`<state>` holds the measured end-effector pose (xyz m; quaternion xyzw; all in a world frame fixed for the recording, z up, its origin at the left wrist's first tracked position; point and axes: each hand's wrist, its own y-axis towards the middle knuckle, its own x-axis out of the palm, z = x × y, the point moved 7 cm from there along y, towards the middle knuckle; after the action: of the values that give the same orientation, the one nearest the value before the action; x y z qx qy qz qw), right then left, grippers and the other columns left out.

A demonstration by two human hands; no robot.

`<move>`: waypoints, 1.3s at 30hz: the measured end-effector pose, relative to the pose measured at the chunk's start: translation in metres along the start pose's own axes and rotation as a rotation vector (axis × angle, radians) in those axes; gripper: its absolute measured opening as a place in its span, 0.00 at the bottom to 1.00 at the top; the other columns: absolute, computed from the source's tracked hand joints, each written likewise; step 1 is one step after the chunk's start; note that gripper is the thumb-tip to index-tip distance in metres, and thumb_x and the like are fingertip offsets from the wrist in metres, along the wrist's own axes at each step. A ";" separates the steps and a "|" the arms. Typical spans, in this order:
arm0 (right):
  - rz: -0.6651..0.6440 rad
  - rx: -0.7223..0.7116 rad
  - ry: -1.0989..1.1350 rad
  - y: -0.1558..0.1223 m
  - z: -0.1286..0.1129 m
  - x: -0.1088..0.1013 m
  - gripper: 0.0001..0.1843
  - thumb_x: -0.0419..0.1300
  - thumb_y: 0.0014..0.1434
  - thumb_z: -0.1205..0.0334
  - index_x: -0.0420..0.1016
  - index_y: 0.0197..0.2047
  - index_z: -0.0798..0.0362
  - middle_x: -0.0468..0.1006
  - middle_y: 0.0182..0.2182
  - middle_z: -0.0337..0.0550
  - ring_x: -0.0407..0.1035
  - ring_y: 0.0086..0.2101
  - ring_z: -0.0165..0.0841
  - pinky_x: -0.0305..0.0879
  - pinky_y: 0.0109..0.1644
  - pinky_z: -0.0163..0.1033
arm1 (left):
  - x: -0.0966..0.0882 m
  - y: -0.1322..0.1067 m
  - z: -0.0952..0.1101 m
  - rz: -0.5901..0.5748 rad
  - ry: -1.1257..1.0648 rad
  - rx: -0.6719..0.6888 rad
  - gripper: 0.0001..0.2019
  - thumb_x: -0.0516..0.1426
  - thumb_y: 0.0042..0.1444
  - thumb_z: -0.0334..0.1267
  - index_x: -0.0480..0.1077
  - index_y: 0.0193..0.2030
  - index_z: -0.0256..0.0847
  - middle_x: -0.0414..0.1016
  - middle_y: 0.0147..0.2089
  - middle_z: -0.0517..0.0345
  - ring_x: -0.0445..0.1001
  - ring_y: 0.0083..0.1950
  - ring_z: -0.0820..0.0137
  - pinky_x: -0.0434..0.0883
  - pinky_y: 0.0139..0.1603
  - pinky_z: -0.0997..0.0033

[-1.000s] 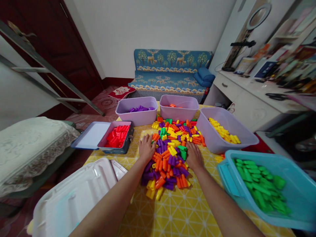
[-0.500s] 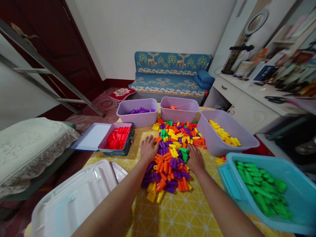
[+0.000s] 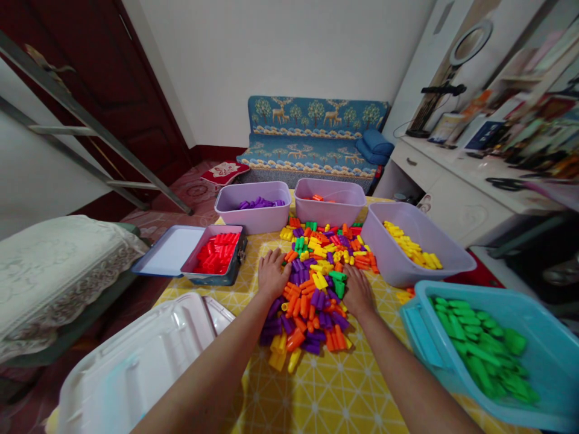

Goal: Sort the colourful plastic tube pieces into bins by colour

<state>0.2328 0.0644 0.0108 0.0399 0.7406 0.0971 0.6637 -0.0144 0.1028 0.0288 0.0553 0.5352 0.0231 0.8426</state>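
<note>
A pile of mixed plastic building pieces (image 3: 307, 301) in orange, purple, yellow, green and red lies on the yellow patterned tablecloth (image 3: 325, 392). My left hand (image 3: 272, 274) rests against the pile's left side, fingers stretched forward and slightly spread. Against the right side lies my right hand (image 3: 358, 289), also with its fingers extended, close to some green pieces (image 3: 338, 283). Neither hand grips a piece. Sorted pieces sit in containers around the pile: purple pieces (image 3: 261, 203), yellow pieces (image 3: 411, 246), green pieces (image 3: 486, 346) and red pieces (image 3: 218, 253).
Lilac bins (image 3: 253, 224) line the far edge and right side of the table. A turquoise bin (image 3: 420, 337) stands at the near right. At left are an open tin box (image 3: 212, 279) and a white lid (image 3: 140, 355). Beyond stands a blue-covered sofa (image 3: 312, 141).
Almost nothing differs. Both hands stay beside the pile, and the view has shifted very slightly.
</note>
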 end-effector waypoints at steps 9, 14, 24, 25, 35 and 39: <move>-0.009 0.011 0.026 0.000 0.000 -0.002 0.25 0.46 0.64 0.62 0.67 0.61 0.63 0.68 0.61 0.56 0.59 0.60 0.43 0.49 0.67 0.47 | 0.002 0.001 -0.001 0.003 0.023 0.000 0.21 0.49 0.63 0.46 0.67 0.61 0.46 0.61 0.69 0.54 0.55 0.71 0.58 0.53 0.70 0.49; -0.018 0.014 0.026 0.000 0.000 -0.003 0.25 0.47 0.63 0.63 0.67 0.61 0.62 0.68 0.60 0.55 0.59 0.60 0.43 0.50 0.66 0.48 | 0.001 0.000 0.000 -0.010 0.019 -0.008 0.21 0.50 0.63 0.46 0.67 0.61 0.46 0.61 0.69 0.54 0.54 0.71 0.58 0.53 0.70 0.49; -0.012 0.017 0.030 -0.001 -0.001 -0.004 0.25 0.47 0.63 0.63 0.67 0.61 0.61 0.68 0.61 0.55 0.59 0.60 0.42 0.49 0.66 0.47 | 0.003 0.001 -0.001 -0.004 0.011 -0.007 0.21 0.49 0.63 0.46 0.68 0.60 0.46 0.61 0.69 0.56 0.54 0.71 0.58 0.53 0.70 0.48; -0.012 0.018 0.035 -0.001 -0.001 -0.004 0.25 0.47 0.63 0.63 0.67 0.61 0.61 0.68 0.61 0.55 0.59 0.60 0.42 0.49 0.66 0.47 | 0.004 0.001 -0.002 -0.003 0.009 -0.006 0.21 0.49 0.63 0.46 0.68 0.60 0.46 0.61 0.69 0.56 0.54 0.71 0.58 0.53 0.70 0.49; -0.026 0.028 0.029 0.000 -0.002 -0.006 0.26 0.47 0.63 0.63 0.65 0.62 0.61 0.68 0.61 0.54 0.58 0.60 0.41 0.48 0.67 0.46 | 0.002 0.001 0.000 0.005 0.016 0.007 0.20 0.50 0.63 0.45 0.68 0.60 0.46 0.62 0.69 0.55 0.55 0.71 0.57 0.54 0.70 0.48; -0.043 0.033 0.037 0.000 -0.002 -0.007 0.26 0.47 0.63 0.62 0.66 0.62 0.61 0.67 0.61 0.54 0.58 0.61 0.42 0.47 0.67 0.46 | 0.001 0.001 0.000 0.005 0.008 0.003 0.20 0.50 0.63 0.45 0.68 0.60 0.46 0.62 0.69 0.55 0.55 0.71 0.57 0.54 0.70 0.48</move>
<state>0.2313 0.0624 0.0177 0.0332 0.7550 0.0712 0.6510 -0.0141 0.1038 0.0275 0.0577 0.5384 0.0247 0.8404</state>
